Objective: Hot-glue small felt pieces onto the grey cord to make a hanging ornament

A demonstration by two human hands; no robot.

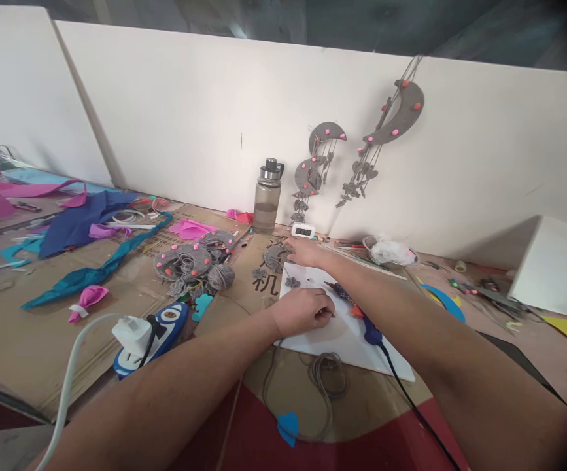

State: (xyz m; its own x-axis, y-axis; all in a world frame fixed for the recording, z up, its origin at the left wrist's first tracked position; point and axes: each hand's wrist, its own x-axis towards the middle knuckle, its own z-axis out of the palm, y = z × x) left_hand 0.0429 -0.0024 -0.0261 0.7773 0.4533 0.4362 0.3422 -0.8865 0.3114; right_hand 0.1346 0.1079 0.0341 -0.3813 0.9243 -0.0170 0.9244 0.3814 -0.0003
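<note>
My left hand [305, 311] is closed over a white board [386, 363], its fingertips pinched on something small I cannot make out. A small grey felt flower [292, 282] lies just beyond its knuckles. My right arm crosses above the board, and my right hand [307, 252] reaches left with fingers apart at the edge of a grey felt crescent [274, 258]. Under that arm a blue glue gun [372, 332] rests on the board, partly hidden. Grey cord [329, 376] lies in loops at the board's near edge, beside a blue heart-shaped piece [288, 426].
Left are a power strip [172, 320] with a white plug, grey crescents with pink dots [185, 261], a yarn ball [221, 277] and coloured scraps. A bottle [266, 203] and small digital clock [303, 231] stand behind. Felt moon hangings [403, 114] hang on the white wall.
</note>
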